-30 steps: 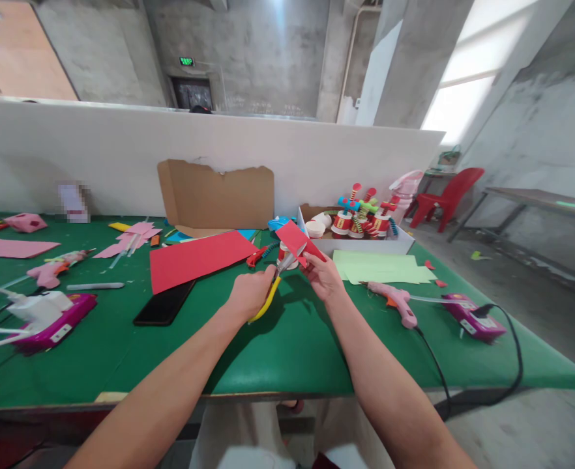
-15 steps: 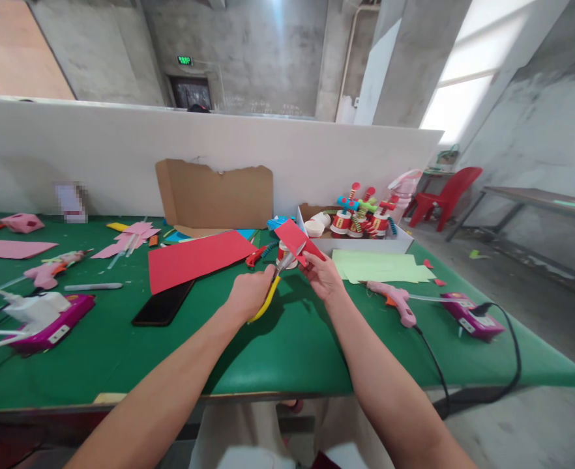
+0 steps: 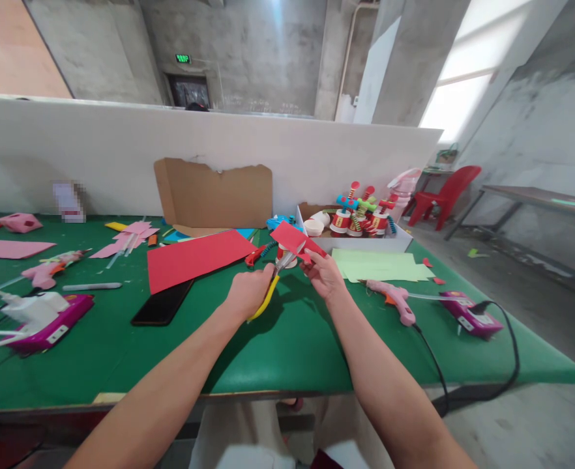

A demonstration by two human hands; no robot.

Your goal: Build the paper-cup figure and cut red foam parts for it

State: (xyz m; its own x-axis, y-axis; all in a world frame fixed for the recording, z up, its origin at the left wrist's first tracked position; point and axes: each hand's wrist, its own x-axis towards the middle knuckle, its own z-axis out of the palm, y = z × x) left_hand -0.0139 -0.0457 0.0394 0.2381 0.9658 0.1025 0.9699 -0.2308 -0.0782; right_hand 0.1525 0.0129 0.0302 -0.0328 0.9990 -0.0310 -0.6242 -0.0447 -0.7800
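My left hand (image 3: 251,290) is closed around the yellow handles of a pair of scissors (image 3: 268,299), whose blades reach up and to the right. Between the blades lies a small piece of red paper (image 3: 288,237). The fingers of my right hand (image 3: 324,273) pinch that paper at its right end, above the table. Just behind the blades stands a red and white paper cup (image 3: 287,258), partly hidden by the paper. A larger red sheet (image 3: 197,262) lies to the left, overlapping a black phone (image 3: 162,309).
A white box (image 3: 360,245) with decorated cups is at the back right. Light green paper (image 3: 378,266), a pink glue gun (image 3: 393,299) and a purple power strip (image 3: 470,315) lie right. Another glue gun (image 3: 47,272) and power strip (image 3: 55,331) are left. Cardboard (image 3: 214,195) leans behind.
The scissor blades have closed somewhat on the red paper, and the paper's left part has tipped slightly. Both hands stay in nearly the same place.
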